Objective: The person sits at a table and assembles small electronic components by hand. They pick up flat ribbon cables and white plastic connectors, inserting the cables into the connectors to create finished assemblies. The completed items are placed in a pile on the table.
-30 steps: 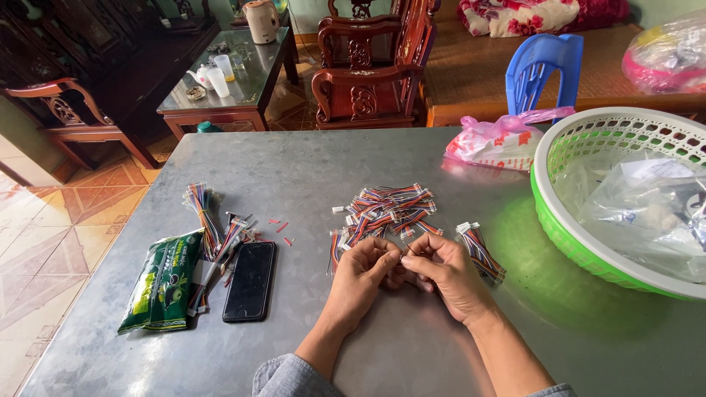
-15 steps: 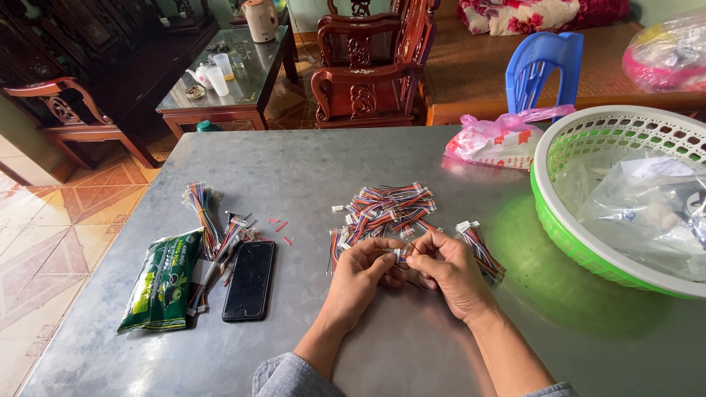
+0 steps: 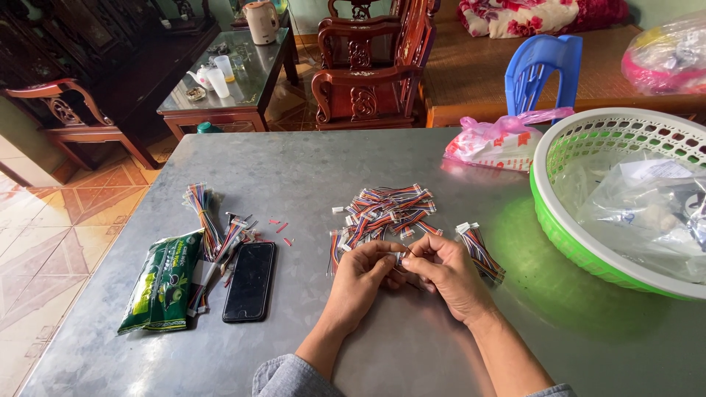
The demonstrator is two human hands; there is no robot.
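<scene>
I am watching both hands working close together at the near middle of the table. The left hand and right hand are each pinching, fingertips meeting, a small white connector with its short coloured wires; holding it between both sets of fingertips is keeping so small a piece steady and up where I can see it. It is sitting just in front of the wire pile, so fresh pieces are lying within easy reach. A finished-looking bundle is lying just beside the right hand, apart from the pile. Further left, a second bunch, a phone and a green packet are lying well apart from the work. The basket is standing at the right.

Against the earlier frame, little is changing: the hands are staying in place, fingertips only shifting slightly on the connector.
</scene>
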